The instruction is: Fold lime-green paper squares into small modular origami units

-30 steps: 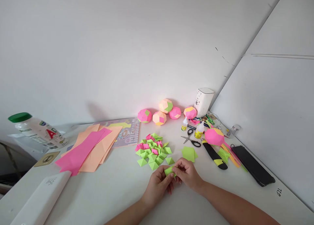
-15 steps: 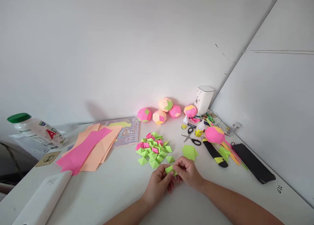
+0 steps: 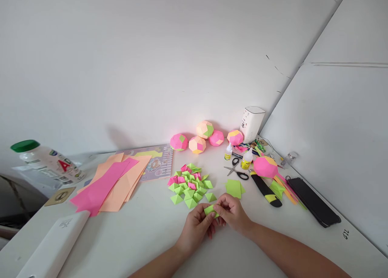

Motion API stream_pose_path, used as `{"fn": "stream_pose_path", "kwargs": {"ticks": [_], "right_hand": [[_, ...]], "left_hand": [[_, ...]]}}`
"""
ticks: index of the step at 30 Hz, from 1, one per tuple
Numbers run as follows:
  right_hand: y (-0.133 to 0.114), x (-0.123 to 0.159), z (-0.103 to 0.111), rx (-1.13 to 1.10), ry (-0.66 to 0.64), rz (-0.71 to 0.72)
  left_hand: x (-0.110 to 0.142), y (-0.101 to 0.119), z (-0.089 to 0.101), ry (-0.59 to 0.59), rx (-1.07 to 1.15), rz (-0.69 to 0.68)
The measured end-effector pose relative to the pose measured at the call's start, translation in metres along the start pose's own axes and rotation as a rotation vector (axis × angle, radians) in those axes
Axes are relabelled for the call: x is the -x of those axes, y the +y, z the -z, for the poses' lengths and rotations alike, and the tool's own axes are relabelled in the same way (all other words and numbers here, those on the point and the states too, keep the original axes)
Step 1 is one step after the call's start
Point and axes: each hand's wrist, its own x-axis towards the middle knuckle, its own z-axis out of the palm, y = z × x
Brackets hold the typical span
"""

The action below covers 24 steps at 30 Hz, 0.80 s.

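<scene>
Between my two hands is a small folded piece of green paper [image 3: 209, 209]. My left hand [image 3: 195, 225] pinches its left side with thumb and fingers. At the other end, my right hand [image 3: 233, 214] grips it, thumb on top; the fingers partly cover the paper. Just beyond my hands lies a heap of folded green and pink paper units [image 3: 189, 185]. Close to my right hand rests a small stack of flat green paper squares [image 3: 233, 188].
Several folded-paper balls [image 3: 197, 145] sit by the wall. Scissors [image 3: 233, 170], a glue bottle [image 3: 246, 160], a box cutter [image 3: 266, 189] and a black phone [image 3: 313, 202] lie right. Left are pink and orange sheets [image 3: 106, 187], a white bottle [image 3: 48, 164] and a white device [image 3: 54, 243].
</scene>
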Motion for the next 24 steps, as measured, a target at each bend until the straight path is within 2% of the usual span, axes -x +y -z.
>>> {"fn": "stream_pose_path", "kwargs": {"ticks": [4, 9, 24], "right_hand": [[0.0012, -0.0019, 0.0017, -0.083, -0.016, -0.052], [-0.0025, -0.0024, 0.0033, -0.079, -0.111, -0.076], [0.0018, -0.0032, 0.0041, -0.049, -0.102, -0.068]], "left_hand": [[0.0003, -0.0014, 0.0001, 0.019, 0.010, -0.029], [0.0003, -0.0055, 0.0007, 0.068, 0.015, -0.055], [0.0025, -0.0037, -0.0003, 0.078, -0.008, -0.049]]}}
